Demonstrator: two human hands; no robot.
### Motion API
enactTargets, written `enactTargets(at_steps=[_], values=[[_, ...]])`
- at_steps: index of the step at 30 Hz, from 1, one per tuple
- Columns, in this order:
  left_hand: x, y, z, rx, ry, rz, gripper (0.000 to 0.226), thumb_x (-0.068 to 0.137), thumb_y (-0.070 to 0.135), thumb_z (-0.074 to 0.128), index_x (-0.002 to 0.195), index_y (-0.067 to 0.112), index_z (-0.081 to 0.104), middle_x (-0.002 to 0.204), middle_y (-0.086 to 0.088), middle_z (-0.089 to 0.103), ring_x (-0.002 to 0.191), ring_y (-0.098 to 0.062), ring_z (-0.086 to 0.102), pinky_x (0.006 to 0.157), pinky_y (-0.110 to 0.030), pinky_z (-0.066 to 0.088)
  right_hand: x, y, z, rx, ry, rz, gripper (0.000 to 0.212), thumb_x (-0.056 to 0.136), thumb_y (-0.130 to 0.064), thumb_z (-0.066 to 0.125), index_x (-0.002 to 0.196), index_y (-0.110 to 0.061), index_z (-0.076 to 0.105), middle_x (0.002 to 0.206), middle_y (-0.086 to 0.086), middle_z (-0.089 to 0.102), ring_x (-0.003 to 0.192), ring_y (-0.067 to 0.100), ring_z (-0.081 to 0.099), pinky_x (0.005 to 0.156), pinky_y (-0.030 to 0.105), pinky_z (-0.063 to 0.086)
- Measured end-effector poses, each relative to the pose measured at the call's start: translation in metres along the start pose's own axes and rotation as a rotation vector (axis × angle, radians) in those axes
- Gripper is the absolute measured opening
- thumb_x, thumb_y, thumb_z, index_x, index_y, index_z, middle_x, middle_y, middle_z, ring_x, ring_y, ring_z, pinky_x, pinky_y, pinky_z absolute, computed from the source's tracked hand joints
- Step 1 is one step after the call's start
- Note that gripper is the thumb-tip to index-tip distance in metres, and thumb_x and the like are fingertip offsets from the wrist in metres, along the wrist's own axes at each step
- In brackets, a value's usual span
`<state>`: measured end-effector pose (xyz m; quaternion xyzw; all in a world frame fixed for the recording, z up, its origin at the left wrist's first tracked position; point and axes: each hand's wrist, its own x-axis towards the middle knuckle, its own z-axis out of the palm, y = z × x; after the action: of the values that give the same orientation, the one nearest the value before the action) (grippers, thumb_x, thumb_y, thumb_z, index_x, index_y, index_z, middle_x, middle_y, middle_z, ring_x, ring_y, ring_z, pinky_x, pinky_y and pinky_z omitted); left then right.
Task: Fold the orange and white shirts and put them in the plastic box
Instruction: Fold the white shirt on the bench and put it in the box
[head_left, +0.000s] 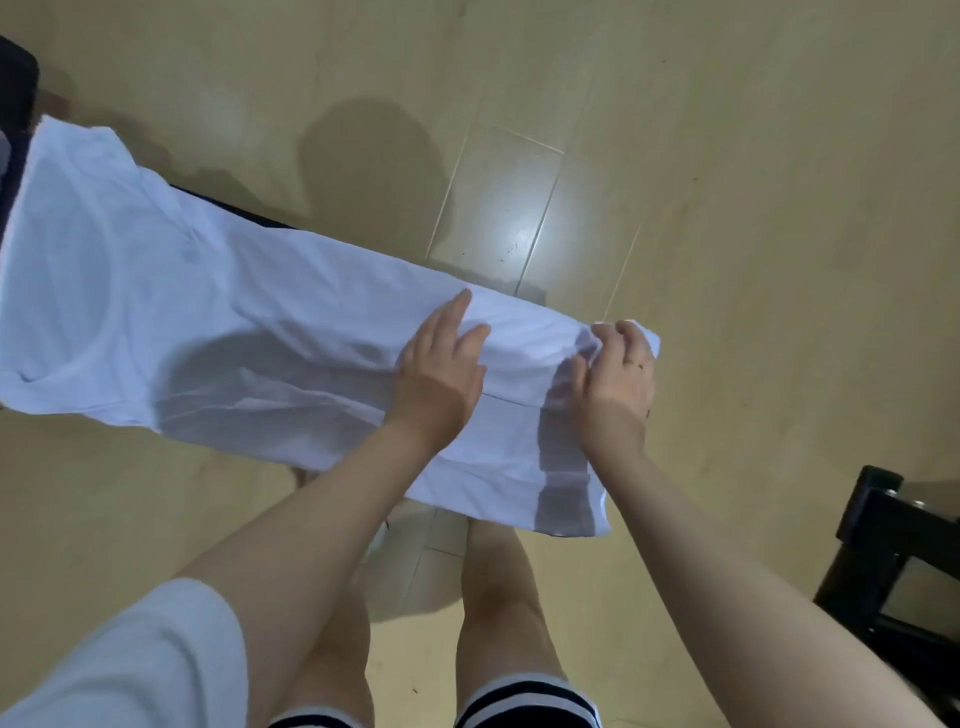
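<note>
The white shirt (218, 332) lies stretched out in a long band over a dark narrow surface (223, 205) that shows only as a thin edge at about ten o'clock; the shirt runs from nine o'clock toward four o'clock, its collar end at the far left and its hem end nearest the person. The left hand (439, 369) lies flat on the cloth near the centre, fingers straight and slightly spread, pointing toward one o'clock and pressing the fabric down. Just beside it, toward three o'clock, the right hand (615, 374) has its fingers curled over the far corner of the hem, pinching a bunched fold of the white shirt; a ring (635, 364) shows on one finger. Both forearms reach in from six o'clock. A dark chair frame (893, 566) stands at four o'clock on the pale floor (727, 156). Neither the orange shirt nor the plastic box can be made out.
</note>
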<state>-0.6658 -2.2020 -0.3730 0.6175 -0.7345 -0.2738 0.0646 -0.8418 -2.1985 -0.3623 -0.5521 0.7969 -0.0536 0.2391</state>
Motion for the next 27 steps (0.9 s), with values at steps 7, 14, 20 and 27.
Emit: enactTargets(at_steps=[7,14,20,27], values=[[0.042,0.035,0.028,0.051,-0.160,0.163,0.048,0.074,-0.006,0.047,0.121,-0.001,0.055,0.123,-0.023,0.060,0.111,-0.040,0.059,0.094,-0.048,0.048,0.046,0.045,-0.008,0.698,-0.099,0.911,0.032,0.078,-0.046,0.059,0.064,-0.019,0.046,0.066,-0.002,0.050,0.065,0.021,0.046,0.067,0.031,0.040],[0.056,0.037,0.030,0.112,-0.260,0.062,0.059,0.088,0.030,0.038,0.135,-0.006,0.036,0.139,-0.032,0.040,0.132,-0.042,0.032,0.110,-0.046,0.025,0.044,0.064,-0.012,0.706,0.004,0.800,0.026,0.083,-0.027,0.057,0.063,-0.020,0.043,0.068,-0.002,0.051,0.067,0.019,0.046,0.067,0.030,0.041],[0.040,0.027,0.031,0.292,-0.233,-0.020,0.078,0.083,0.054,0.029,0.144,0.009,0.011,0.152,-0.021,0.021,0.140,-0.020,-0.002,0.110,-0.027,-0.021,0.018,0.054,-0.010,0.242,0.206,0.409,0.044,0.090,-0.028,0.046,0.127,-0.004,0.047,0.137,0.018,0.044,0.122,0.036,0.042,0.100,0.040,0.034],[0.019,0.007,0.036,0.323,-0.120,-0.125,0.082,0.084,0.054,0.023,0.145,0.003,0.003,0.154,-0.018,0.014,0.145,-0.024,0.003,0.109,-0.021,-0.024,-0.021,0.021,0.052,-0.095,-0.041,-0.569,0.060,0.088,-0.045,0.043,0.140,-0.019,0.029,0.147,0.009,0.039,0.138,0.023,0.023,0.117,0.037,0.005]])
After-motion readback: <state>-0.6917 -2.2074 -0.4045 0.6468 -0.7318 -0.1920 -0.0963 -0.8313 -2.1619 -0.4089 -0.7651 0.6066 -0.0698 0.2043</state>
